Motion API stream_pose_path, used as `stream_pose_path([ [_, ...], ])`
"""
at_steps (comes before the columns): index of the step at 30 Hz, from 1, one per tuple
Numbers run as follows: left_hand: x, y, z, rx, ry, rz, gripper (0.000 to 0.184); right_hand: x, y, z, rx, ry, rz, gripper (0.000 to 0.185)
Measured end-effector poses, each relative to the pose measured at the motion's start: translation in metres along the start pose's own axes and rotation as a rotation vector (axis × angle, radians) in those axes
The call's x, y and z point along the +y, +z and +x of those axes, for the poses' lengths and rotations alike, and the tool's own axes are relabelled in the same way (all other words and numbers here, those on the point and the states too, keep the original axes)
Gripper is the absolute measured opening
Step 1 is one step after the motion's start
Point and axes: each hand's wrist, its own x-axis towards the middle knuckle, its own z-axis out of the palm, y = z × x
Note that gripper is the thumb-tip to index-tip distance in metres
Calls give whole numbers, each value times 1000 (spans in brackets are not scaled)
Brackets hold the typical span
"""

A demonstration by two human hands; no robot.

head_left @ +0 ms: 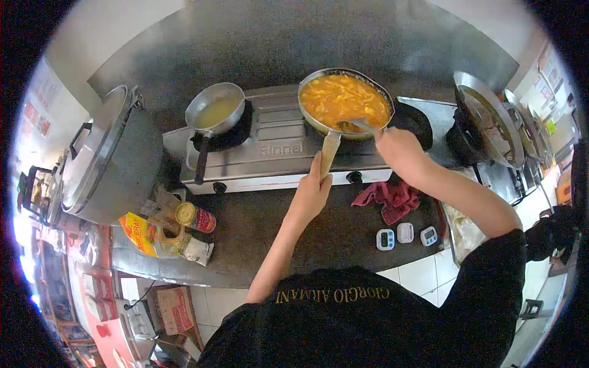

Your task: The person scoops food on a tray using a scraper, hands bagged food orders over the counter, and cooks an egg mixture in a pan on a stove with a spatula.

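Note:
A frying pan [315, 124] full of orange, saucy food in pieces [343, 98] sits over the right side of the gas stove, tilted a little. Its pale wooden handle [330, 150] points toward me, and my left hand [311, 195] is closed around the handle's near end. My right hand [397, 149] grips a metal spatula [356, 124] by its handle; the blade dips into the sauce near the pan's front edge. On the left burner stands a small saucepan [215, 110] with thin yellowish liquid, its black handle [202, 159] toward the front.
The stove [276, 126] stands against a metal back wall. Left is a large lidded pot [129, 165]; a can [196, 218] and a yellow packet [140, 233] lie near it. A red cloth [392, 199] and several small timers [385, 239] are at right, below a big wok [491, 122].

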Motion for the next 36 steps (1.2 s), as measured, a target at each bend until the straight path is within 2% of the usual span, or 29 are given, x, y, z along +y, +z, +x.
stream_pose_path([
  [2, 0, 0, 0, 25, 47, 29, 55, -6, 4, 15, -89, -19, -108, 24],
  [3, 3, -1, 0, 0, 2, 17, 55, -7, 15, 23, 9, 32, -70, 24],
  [4, 4, -2, 0, -23, -43, 5, 55, -6, 23, 31, 15, 35, -71, 24],
  [7, 5, -3, -1, 1, -6, 23, 55, -4, 32, 60, -14, 25, -116, 24],
  [10, 6, -2, 0, -9, -83, 54, 53, 2, 59, 86, 80, 99, 50, 19],
  [12, 7, 0, -1, 40, -51, 101, 52, 3, 62, 96, 174, 240, 141, 15],
  [13, 8, 0, -1, 48, -47, 116, 52, 8, 66, 101, 184, 235, 134, 15],
  [15, 8, 0, -1, 67, -18, 132, 52, 23, 75, 104, 49, 175, 71, 16],
  [18, 11, -1, -2, 65, -34, 123, 52, 33, 81, 100, 123, 270, 158, 16],
  [21, 9, 1, -2, 87, -20, 124, 52, 48, 83, 92, 8, 224, 83, 15],
  [24, 7, 0, -3, 101, 30, 123, 52, 60, 71, 69, 97, 109, -60, 15],
  [25, 6, 1, -3, 101, 31, 118, 52, 68, 61, 63, -20, 22, -69, 16],
  [28, 5, 1, -2, 101, 13, 132, 51, 73, 51, 43, 34, 46, -111, 18],
  [30, 8, 0, -3, 114, 24, 145, 51, 75, 45, 33, -30, 21, -130, 20],
  [33, 6, 1, -2, 112, 6, 122, 50, 68, 32, 15, 48, 56, -36, 18],
  [36, 6, 1, -3, 99, -1, 127, 51, 62, 24, 5, -42, 34, -30, 19],
])
